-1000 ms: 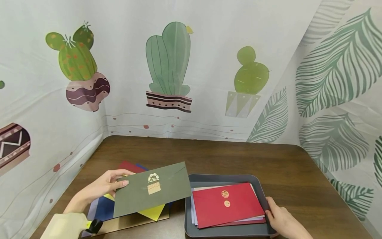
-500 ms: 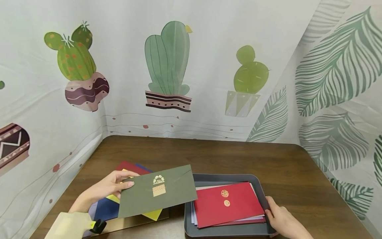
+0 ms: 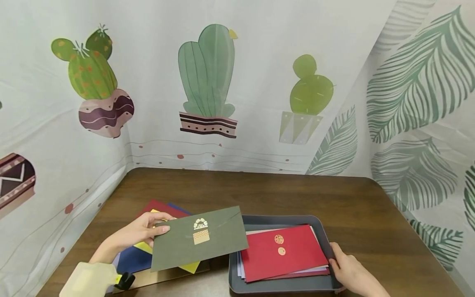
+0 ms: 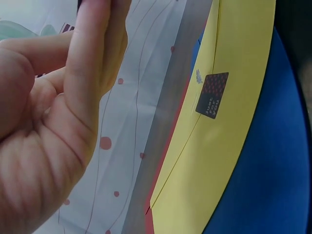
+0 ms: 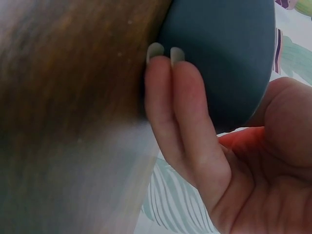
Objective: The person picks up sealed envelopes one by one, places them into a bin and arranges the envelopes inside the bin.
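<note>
A dark green envelope [image 3: 226,231] with a gold emblem is pinched at its left end by my left hand [image 3: 140,232], thumb on top. It is held tilted above a pile of envelopes, and its right end reaches over the left rim of a dark grey tray [image 3: 274,221]. In the tray lies a stack topped by a red envelope [image 3: 259,260] with gold print. My right hand [image 3: 350,268] grips the tray's right rim; in the right wrist view two fingertips [image 5: 187,83] press the outer wall. The left wrist view shows a yellow envelope [image 4: 234,146] below the hand.
The pile on the left also holds a blue envelope [image 3: 131,260], a red one [image 3: 156,205] and a gold-brown one [image 3: 167,278] at the front. Everything stands on a dark wooden table [image 3: 259,187]. A curtain [image 3: 259,82] with printed cacti hangs behind it.
My left hand has carried the green envelope slightly right and down, so it now overlaps the tray and the red envelope a little more. My right hand stays on the tray rim.
</note>
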Demonstrator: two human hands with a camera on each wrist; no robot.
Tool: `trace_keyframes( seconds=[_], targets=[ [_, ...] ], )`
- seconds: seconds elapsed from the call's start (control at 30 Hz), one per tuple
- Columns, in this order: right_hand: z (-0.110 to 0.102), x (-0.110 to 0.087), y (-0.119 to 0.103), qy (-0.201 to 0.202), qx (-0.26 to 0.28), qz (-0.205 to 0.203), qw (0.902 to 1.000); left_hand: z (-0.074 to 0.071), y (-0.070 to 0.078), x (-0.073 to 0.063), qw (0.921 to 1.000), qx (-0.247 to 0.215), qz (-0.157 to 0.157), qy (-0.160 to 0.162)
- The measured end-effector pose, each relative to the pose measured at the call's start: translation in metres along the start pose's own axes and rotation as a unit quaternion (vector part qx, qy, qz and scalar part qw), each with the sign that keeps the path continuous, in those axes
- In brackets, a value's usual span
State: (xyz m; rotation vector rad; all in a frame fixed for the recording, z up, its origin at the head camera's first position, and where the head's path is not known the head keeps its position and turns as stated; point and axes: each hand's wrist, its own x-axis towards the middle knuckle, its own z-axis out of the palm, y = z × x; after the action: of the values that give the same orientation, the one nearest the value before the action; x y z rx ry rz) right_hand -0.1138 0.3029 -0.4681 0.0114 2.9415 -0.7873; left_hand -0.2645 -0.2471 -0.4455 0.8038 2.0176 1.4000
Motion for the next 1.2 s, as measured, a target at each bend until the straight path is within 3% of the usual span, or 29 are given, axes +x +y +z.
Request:
trace_keyframes(
  seconds=[0.2,0.5,0.67,0.93,1.2],
  targets=[
    [-0.002,0.0,0.001,-0.005,0.009,-0.023,0.9997,0.004,0.003,0.004,1.0,0.006,-0.007,0.001],
    [-0.002,0.001,0.001,-0.012,0.016,-0.015,0.9997,0.009,0.007,0.01,0.9991,0.029,-0.025,0.019],
    [-0.001,0.001,0.0,-0.001,0.01,-0.017,0.9998,0.014,0.007,0.013,0.9992,0.017,-0.029,0.02],
    [0.0,0.0,0.0,0.013,-0.011,-0.015,0.9997,0.021,0.007,0.019,0.999,0.017,-0.01,0.04],
    [-0.001,0.0,0.0,0.001,-0.002,-0.003,1.0,0.028,0.008,0.028,0.9998,-0.009,-0.005,0.02]
  ],
)
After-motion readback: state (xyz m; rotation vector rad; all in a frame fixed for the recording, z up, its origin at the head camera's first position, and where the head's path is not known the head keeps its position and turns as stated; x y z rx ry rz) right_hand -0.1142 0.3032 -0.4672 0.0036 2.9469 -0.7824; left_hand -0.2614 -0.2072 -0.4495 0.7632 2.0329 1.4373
